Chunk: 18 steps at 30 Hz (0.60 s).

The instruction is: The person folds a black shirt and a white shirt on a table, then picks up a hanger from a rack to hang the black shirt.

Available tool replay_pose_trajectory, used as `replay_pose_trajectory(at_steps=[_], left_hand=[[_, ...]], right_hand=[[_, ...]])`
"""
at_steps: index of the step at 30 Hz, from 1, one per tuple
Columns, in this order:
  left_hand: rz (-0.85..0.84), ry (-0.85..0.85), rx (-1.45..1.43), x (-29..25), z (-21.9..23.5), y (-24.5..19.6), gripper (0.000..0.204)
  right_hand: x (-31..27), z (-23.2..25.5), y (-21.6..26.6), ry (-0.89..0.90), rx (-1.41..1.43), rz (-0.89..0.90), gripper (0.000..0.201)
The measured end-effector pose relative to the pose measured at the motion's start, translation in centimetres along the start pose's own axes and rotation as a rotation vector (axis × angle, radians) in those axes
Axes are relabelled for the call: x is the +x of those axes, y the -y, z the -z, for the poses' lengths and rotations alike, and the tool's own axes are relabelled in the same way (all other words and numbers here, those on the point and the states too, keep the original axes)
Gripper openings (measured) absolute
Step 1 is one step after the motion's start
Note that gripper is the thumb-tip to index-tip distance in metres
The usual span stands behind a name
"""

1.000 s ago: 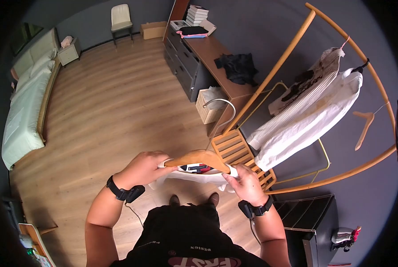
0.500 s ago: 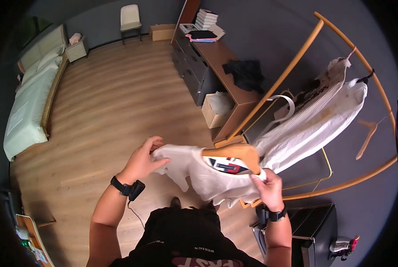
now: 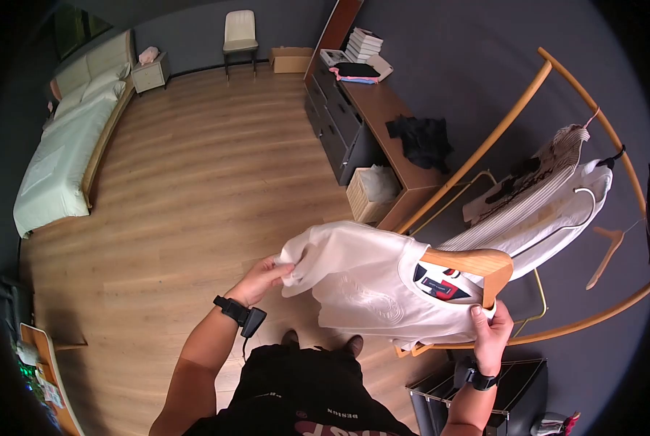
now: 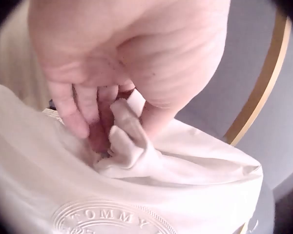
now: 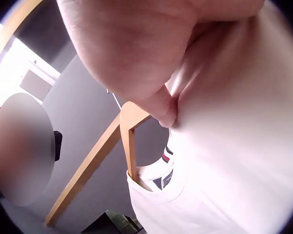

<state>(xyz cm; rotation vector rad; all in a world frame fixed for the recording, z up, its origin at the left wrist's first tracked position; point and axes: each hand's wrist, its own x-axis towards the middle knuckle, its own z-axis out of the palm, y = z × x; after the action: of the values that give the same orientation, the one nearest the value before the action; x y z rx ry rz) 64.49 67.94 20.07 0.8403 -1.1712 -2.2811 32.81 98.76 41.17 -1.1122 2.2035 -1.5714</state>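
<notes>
A white shirt (image 3: pixel 361 283) is spread between the two hands, with a wooden hanger (image 3: pixel 477 263) in its neck opening and the white hook rising toward the rack. The left hand (image 3: pixel 261 282) pinches the shirt's sleeve end; in the left wrist view the fingers of this hand (image 4: pixel 122 63) gather bunched white cloth (image 4: pixel 132 151) above an embossed round emblem. At the collar's right side the right hand (image 3: pixel 490 336) grips the cloth near the hanger's end, thumb on top. In the right wrist view the thumb of the right hand (image 5: pixel 136 53) presses on the shirt (image 5: pixel 219 161).
A curved wooden rack (image 3: pixel 510 116) stands at the right with a striped shirt (image 3: pixel 528 192), another white garment (image 3: pixel 594 211) and a bare hanger (image 3: pixel 607 254). Beyond are a desk (image 3: pixel 383 109) with dark cloth, a wicker basket (image 3: pixel 363 196), a bed (image 3: pixel 59 167) and a black box (image 3: pixel 521 385).
The shirt and hanger have moved right, toward the rack, with the right hand. The left hand has let go of the collar side and taken hold of the sleeve, stretching the shirt out.
</notes>
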Motion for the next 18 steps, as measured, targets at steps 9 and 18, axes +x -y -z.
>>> replay_pose_trajectory(at_steps=[9,18], left_hand=[[-0.537,-0.392,-0.036,-1.5,1.7,-3.4,0.012],[-0.194,-0.466,0.174,-1.0,6.5,3.8,0.013]], right_hand=[[-0.1,1.8,-1.4,-0.091,-0.101,-0.113,0.028],[-2.1,4.2,-1.5,-0.178,-0.114,-0.165,0.024]])
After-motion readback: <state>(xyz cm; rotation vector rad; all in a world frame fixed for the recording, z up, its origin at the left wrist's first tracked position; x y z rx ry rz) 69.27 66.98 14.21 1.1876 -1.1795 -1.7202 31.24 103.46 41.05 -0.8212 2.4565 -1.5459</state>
